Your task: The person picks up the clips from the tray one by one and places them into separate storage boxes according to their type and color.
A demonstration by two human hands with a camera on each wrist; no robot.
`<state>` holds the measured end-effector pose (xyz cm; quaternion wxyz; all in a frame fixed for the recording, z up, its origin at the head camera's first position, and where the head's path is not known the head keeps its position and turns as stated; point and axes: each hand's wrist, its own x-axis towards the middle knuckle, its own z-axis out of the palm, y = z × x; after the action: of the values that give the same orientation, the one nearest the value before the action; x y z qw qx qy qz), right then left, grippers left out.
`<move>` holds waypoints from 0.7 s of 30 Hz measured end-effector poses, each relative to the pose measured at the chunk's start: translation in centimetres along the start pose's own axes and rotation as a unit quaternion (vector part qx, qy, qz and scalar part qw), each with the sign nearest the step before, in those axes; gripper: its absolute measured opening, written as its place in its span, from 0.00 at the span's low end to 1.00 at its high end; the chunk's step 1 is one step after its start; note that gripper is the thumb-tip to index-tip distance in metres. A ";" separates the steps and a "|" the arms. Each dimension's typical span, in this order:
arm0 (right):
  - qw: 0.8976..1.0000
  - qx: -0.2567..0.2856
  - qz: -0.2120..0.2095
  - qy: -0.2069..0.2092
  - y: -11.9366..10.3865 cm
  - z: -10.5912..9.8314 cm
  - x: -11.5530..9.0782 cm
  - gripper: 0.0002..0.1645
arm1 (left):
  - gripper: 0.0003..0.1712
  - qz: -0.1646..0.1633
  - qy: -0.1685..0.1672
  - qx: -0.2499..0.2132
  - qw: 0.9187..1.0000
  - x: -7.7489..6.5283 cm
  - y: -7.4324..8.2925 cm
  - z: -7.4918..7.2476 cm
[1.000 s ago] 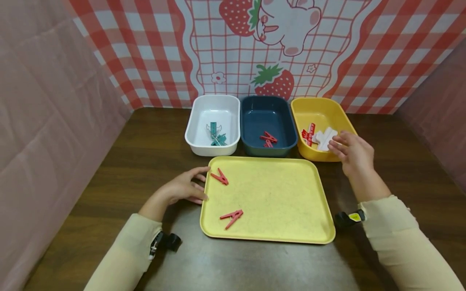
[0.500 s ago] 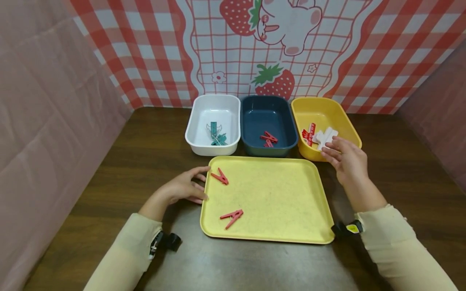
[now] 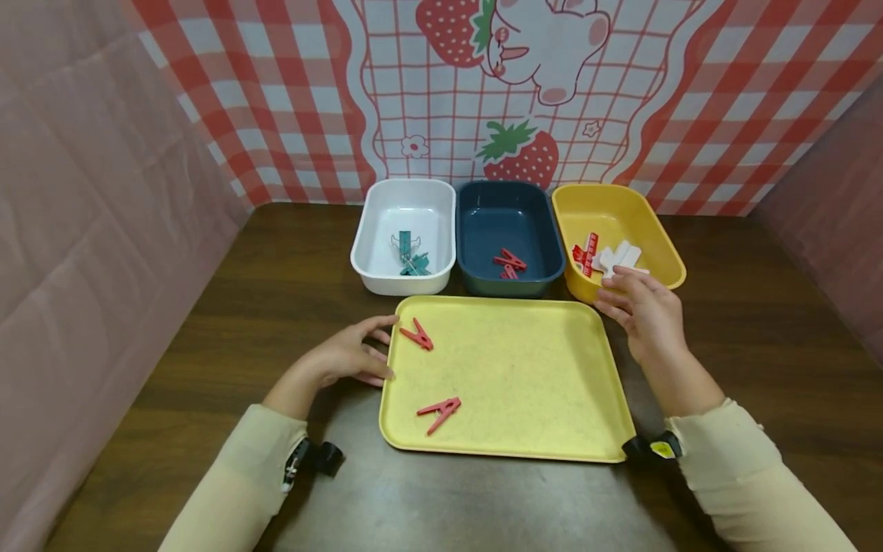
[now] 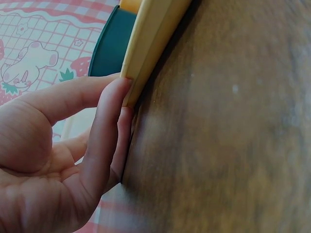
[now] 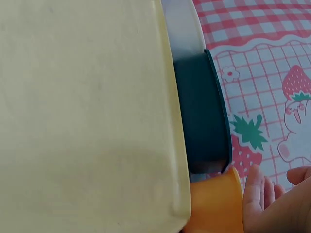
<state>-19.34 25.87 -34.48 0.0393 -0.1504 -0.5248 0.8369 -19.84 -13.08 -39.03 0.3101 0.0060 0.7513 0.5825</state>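
Observation:
My left hand is at the left edge of the yellow tray. In the left wrist view its fingertips touch the tray's rim. Two red clothespins lie on the tray, both on its left side. My right hand hovers at the front of the yellow bin, its fingers loosely bent and nothing visible between them. Inside that bin are a white clip and a red clip. The hand partly hides the white clip.
The dark blue bin holds red clothespins. Beside it, the white bin contains green binder clips. All three bins stand in a row behind the tray on the wooden table, against a checked cloth backdrop.
My right hand has moved left and slightly toward me, from the right part of the yellow bin to its front rim. The left hand stays at the tray.

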 end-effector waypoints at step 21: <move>0.997 -0.042 -0.022 -0.056 2.2 2.2 -2.1 0.09 | 0.50 -0.004 0.001 -0.002 1.000 -0.1 0.0 0.1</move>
<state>-17.75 22.54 -35.12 0.0217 -0.0930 -0.5639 0.8203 -19.79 -13.04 -38.96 0.3122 0.0019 0.7502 0.5829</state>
